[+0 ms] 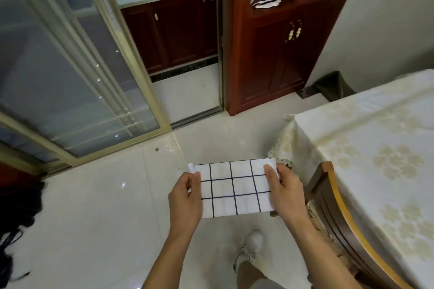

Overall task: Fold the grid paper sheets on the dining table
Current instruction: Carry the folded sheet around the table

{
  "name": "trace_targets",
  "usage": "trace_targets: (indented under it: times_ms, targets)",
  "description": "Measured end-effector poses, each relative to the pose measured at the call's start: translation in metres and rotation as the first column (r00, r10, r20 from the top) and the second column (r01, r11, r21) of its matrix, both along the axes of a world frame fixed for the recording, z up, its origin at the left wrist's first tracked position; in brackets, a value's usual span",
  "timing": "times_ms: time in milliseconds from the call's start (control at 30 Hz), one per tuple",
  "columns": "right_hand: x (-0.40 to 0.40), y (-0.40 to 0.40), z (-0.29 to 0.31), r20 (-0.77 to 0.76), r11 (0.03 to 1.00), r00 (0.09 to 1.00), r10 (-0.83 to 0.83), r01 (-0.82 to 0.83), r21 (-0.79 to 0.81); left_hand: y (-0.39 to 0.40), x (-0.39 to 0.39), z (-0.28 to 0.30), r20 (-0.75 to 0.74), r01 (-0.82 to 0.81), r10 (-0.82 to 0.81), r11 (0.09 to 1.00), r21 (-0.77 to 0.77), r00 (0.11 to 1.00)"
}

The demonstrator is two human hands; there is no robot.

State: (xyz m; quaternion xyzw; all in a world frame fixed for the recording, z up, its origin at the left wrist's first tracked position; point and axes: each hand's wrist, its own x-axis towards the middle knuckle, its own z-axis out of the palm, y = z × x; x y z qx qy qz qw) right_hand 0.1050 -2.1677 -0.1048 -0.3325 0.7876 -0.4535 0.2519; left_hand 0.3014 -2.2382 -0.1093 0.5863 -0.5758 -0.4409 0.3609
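- Grid paper sheet (234, 189), white with black lines, is held up in the air over the pale tiled floor (94, 218), to the left of the dining table and not touching it.
- Left of the sheet, a sliding glass door (70, 77) in a pale frame stands on the floor; beyond it is a dark wooden kitchen cabinet (173, 30) under a light counter.
- Left hand (186, 197) pinches the sheet's left edge, thumb on the near face and fingers curled behind; a small corner of paper sticks up just above the thumb.
- Below the sheet, a light shoe (252, 245) rests on the floor.
- Right hand (283, 191) grips the sheet's right edge, thumb laid over the near face, fingers wrapped behind.
- Just right of that hand is a wooden chair (328, 206), pushed against the dining table (375, 148), which carries a cream flowered cloth.
- Beyond the sheet, a red-brown wooden cabinet (281, 54) stands against the wall.
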Motion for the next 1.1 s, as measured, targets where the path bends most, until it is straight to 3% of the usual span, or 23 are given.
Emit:
trace_targets:
  times_ms: [267, 500, 800, 1100]
  targets:
    - [-0.127, -0.05, 0.007, 0.095, 0.979, 0.976, -0.196, 0.199, -0.031, -0.084, -0.146, 0.007, 0.022, 0.203, -0.203, 0.979, -0.009, 0.979]
    - [-0.217, -0.043, 0.005, 0.133, 0.892, 0.888, -0.441, 0.449, -0.044, -0.116, -0.266, 0.008, 0.012, 0.425, -0.424, 0.905, -0.002, 0.905]
    - [-0.28, -0.018, -0.008, 0.105, 0.686, 0.681, -0.725, 0.727, 0.022, -0.133, -0.387, -0.009, 0.066, 0.708, -0.706, 0.706, -0.006, 0.705]
    - [-0.309, -0.011, -0.039, 0.052, 0.484, 0.482, -0.875, 0.867, 0.118, -0.156, -0.479, -0.044, 0.017, 0.845, -0.868, 0.487, 0.218, 0.496]
